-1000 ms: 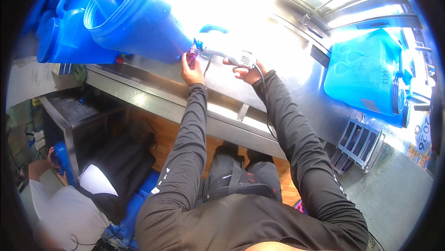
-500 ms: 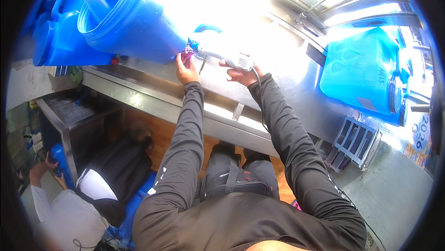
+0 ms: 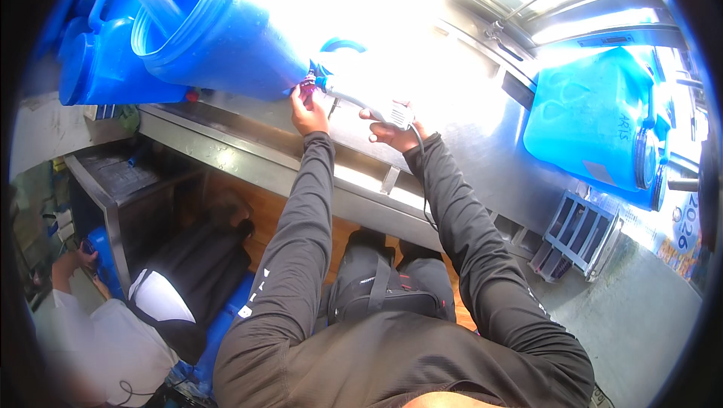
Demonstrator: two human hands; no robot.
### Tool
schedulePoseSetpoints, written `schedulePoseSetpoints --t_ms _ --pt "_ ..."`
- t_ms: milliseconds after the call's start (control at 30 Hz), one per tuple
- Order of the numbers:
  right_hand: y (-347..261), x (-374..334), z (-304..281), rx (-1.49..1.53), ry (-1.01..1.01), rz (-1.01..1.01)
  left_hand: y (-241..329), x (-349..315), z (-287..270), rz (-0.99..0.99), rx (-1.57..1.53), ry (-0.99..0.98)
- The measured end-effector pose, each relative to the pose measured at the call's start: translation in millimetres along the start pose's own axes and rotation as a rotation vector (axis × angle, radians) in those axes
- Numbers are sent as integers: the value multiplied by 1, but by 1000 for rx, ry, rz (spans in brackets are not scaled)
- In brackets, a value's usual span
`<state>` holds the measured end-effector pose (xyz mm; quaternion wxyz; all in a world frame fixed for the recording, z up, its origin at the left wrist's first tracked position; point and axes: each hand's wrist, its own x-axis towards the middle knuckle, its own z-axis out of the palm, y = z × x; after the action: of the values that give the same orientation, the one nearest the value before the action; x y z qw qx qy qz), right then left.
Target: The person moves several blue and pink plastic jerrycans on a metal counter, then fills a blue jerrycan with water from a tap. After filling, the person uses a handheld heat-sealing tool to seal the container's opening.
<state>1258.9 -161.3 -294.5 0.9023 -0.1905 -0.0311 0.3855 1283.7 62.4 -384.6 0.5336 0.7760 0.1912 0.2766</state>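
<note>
My left hand pinches a small purple piece at the blue tip of the corded white tool, just beside the big blue drum, though my fingertips hide much of it and I can't tell whether it touches the drum. My right hand curls around the tool's vented rear, its upper outline lost in glare. Dark handwriting marks the blue jug; bold printing shows on a sheet, cut off by the dark rim.

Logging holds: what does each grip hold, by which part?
Right grip: white corded tool, near its cord end. Left grip: small purplish thing, held part unclear.
</note>
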Motion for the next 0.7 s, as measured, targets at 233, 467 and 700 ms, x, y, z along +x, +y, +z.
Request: schedulePoseSetpoints --t_ms 233,467,700 --pt "3 -6 -10 95 80 -35 4 -1 -2 -13 -3 -22" --pt "-6 6 2 101 6 34 5 0 0 -22 -2 -9" --pt "-2 6 5 75 -92 -6 4 0 -2 4 -27 -18"
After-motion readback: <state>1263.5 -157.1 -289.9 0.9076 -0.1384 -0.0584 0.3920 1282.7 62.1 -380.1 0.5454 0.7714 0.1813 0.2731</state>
